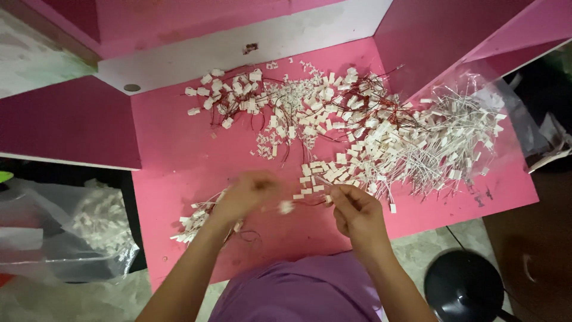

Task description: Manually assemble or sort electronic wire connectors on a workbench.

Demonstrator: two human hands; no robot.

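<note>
My left hand (245,194) is blurred with motion above the pink table (173,149); its fingers pinch a small white plastic connector (286,206) on thin red wire. My right hand (354,210) is closed on the other end of that wire, close to the left hand. A small heap of white connectors (195,219) lies just left of my left hand. A large spread of white connectors with red and white wires (363,131) covers the table beyond both hands.
A clear plastic bag of white wired parts (465,113) lies at the table's right end. Another clear bag of white parts (98,220) sits left of the table, lower down. A round black stool (463,286) stands at the lower right. Pink walls (77,119) enclose the table.
</note>
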